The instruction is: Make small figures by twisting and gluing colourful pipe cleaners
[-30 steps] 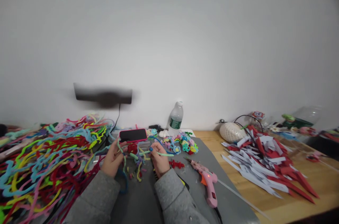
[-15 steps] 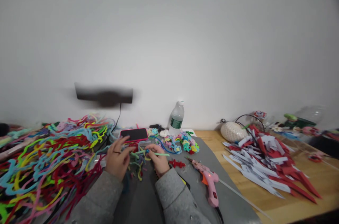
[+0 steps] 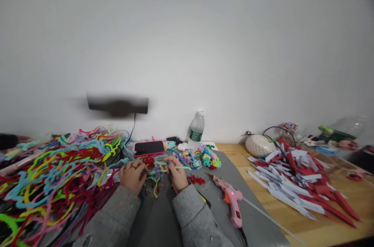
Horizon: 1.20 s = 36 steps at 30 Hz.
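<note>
My left hand [image 3: 133, 176] rests low on the grey mat [image 3: 163, 219], fingers curled over short pipe cleaner pieces [image 3: 154, 179]. My right hand [image 3: 177, 175] is closed on a light green pipe cleaner [image 3: 182, 167] that sticks out to the right. A red pipe cleaner flower [image 3: 148, 161] lies between the two hands, just in front of a phone in a pink case [image 3: 149, 147]. Both sleeves are grey.
A big tangle of coloured pipe cleaners [image 3: 58, 169] fills the left. Finished small flowers [image 3: 204, 159], a water bottle [image 3: 195, 130], a pink glue gun [image 3: 232, 200], a small red piece [image 3: 195, 179], and a heap of red and white paper strips [image 3: 298, 177] lie to the right on the wooden table [image 3: 321, 219].
My left hand came down from a raised, open pose and moved right onto the pipe cleaner pieces. My right hand shifted slightly, still holding the green pipe cleaner.
</note>
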Each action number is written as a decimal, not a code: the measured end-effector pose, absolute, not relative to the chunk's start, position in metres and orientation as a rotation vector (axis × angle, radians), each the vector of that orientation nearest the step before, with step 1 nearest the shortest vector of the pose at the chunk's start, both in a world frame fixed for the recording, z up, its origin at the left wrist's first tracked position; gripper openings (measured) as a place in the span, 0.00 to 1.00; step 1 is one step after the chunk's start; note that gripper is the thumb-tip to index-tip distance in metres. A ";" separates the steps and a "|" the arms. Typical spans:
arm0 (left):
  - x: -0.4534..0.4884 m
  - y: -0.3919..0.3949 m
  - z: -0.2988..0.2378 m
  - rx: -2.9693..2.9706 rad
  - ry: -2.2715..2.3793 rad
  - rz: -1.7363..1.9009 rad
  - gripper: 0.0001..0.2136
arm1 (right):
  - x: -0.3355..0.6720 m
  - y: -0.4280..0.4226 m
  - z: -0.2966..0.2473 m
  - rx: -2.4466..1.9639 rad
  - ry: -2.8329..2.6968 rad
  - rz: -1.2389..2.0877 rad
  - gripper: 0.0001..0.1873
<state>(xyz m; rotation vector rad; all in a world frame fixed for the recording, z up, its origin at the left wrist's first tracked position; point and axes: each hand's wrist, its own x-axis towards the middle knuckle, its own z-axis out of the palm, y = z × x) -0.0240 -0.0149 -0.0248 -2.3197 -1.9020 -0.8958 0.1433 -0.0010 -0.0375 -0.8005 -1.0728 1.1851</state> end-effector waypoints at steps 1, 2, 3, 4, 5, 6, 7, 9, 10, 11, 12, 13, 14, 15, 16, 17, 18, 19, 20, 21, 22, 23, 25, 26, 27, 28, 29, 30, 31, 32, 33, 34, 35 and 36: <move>-0.023 -0.015 -0.026 -2.315 -1.885 -0.917 0.08 | 0.143 -0.001 -0.037 -0.790 -1.072 1.200 0.07; -0.022 -0.015 -0.027 -2.319 -1.873 -0.931 0.08 | 0.143 -0.001 -0.037 -0.781 -1.071 1.212 0.08; -0.021 -0.015 -0.028 -2.332 -1.865 -0.938 0.08 | 0.143 -0.001 -0.037 -0.775 -1.071 1.220 0.09; -0.020 -0.015 -0.030 -2.352 -1.861 -0.938 0.09 | 0.143 -0.001 -0.036 -0.770 -1.073 1.224 0.09; -0.019 -0.015 -0.031 -2.373 -1.860 -0.931 0.10 | 0.143 -0.001 -0.036 -0.767 -1.074 1.222 0.09; -0.018 -0.014 -0.032 -2.388 -1.863 -0.921 0.10 | 0.143 -0.002 -0.035 -0.766 -1.080 1.216 0.09; -0.017 -0.014 -0.033 -2.391 -1.867 -0.914 0.10 | 0.143 -0.002 -0.034 -0.769 -1.093 1.211 0.08; -0.017 -0.014 -0.034 -2.367 -1.875 -0.920 0.09 | 0.143 -0.003 -0.033 -0.784 -1.135 1.200 0.07; -0.017 -0.014 -0.033 -2.345 -1.876 -0.936 0.08 | 0.144 -0.003 -0.032 -0.791 -1.155 1.194 0.07; -0.017 -0.014 -0.031 -2.321 -1.873 -0.958 0.08 | 0.144 -0.004 -0.032 -0.796 -1.171 1.188 0.06; -0.018 -0.014 -0.029 -2.298 -1.864 -0.987 0.07 | 0.144 -0.004 -0.032 -0.798 -1.181 1.185 0.06; -0.020 -0.014 -0.027 -2.276 -1.845 -1.023 0.07 | 0.144 -0.004 -0.032 -0.797 -1.184 1.182 0.06; -0.021 -0.014 -0.025 -2.256 -1.817 -1.065 0.07 | 0.144 -0.004 -0.032 -0.793 -1.182 1.183 0.07; -0.023 -0.014 -0.022 -2.237 -1.780 -1.112 0.07 | 0.144 -0.004 -0.032 -0.789 -1.180 1.188 0.07; -0.025 -0.013 -0.021 -2.229 -1.739 -1.157 0.07 | 0.144 -0.004 -0.033 -0.785 -1.179 1.198 0.07; -0.026 -0.012 -0.019 -2.235 -1.699 -1.195 0.08 | 0.144 -0.004 -0.033 -0.782 -1.176 1.208 0.07; -0.027 -0.011 -0.019 -2.260 -1.664 -1.223 0.08 | 0.144 -0.004 -0.034 -0.779 -1.171 1.216 0.07; -0.028 -0.010 -0.019 -2.304 -1.636 -1.239 0.08 | 0.144 -0.003 -0.034 -0.776 -1.163 1.219 0.06; -0.028 -0.009 -0.019 -2.361 -1.616 -1.245 0.08 | 0.144 -0.003 -0.035 -0.771 -1.151 1.214 0.06; -0.028 -0.009 -0.019 -2.424 -1.604 -1.244 0.08 | 0.144 -0.003 -0.035 -0.763 -1.137 1.205 0.06; -0.027 -0.009 -0.018 -2.491 -1.593 -1.245 0.08 | 0.144 -0.002 -0.035 -0.753 -1.121 1.196 0.07; -0.026 -0.009 -0.018 -2.555 -1.583 -1.260 0.08 | 0.144 -0.002 -0.036 -0.742 -1.109 1.188 0.07; -0.024 -0.011 -0.015 -2.655 -1.575 -1.334 0.09 | 0.145 -0.002 -0.036 -0.730 -1.103 1.186 0.08; -0.023 -0.012 -0.014 -2.681 -1.580 -1.394 0.09 | 0.145 -0.002 -0.036 -0.728 -1.107 1.190 0.08; -0.022 -0.013 -0.012 -2.695 -1.590 -1.457 0.10 | 0.144 -0.002 -0.035 -0.728 -1.114 1.197 0.08; -0.022 -0.015 -0.011 -2.697 -1.605 -1.516 0.10 | 0.144 -0.003 -0.035 -0.727 -1.120 1.204 0.09; -0.022 -0.015 -0.010 -2.695 -1.624 -1.568 0.10 | 0.144 -0.003 -0.034 -0.721 -1.120 1.213 0.09; -0.022 -0.016 -0.009 -2.699 -1.641 -1.613 0.10 | 0.144 -0.003 -0.034 -0.712 -1.103 1.220 0.09; -0.021 -0.016 -0.009 -2.699 -1.661 -1.664 0.10 | 0.144 -0.004 -0.033 -0.701 -1.070 1.222 0.10; -0.021 -0.017 -0.009 -2.700 -1.681 -1.724 0.10 | 0.143 -0.004 -0.032 -0.688 -1.027 1.220 0.10; -0.021 -0.017 -0.009 -2.698 -1.699 -1.801 0.10 | 0.143 -0.004 -0.030 -0.674 -0.981 1.218 0.09; -0.021 -0.016 -0.010 -2.675 -1.717 -1.902 0.09 | 0.143 -0.005 -0.029 -0.660 -0.938 1.219 0.09; -0.021 -0.016 -0.011 -2.640 -1.732 -2.021 0.09 | 0.143 -0.005 -0.027 -0.648 -0.907 1.227 0.09; -0.020 -0.015 -0.012 -2.595 -1.747 -2.148 0.08 | 0.143 -0.006 -0.026 -0.639 -0.890 1.237 0.09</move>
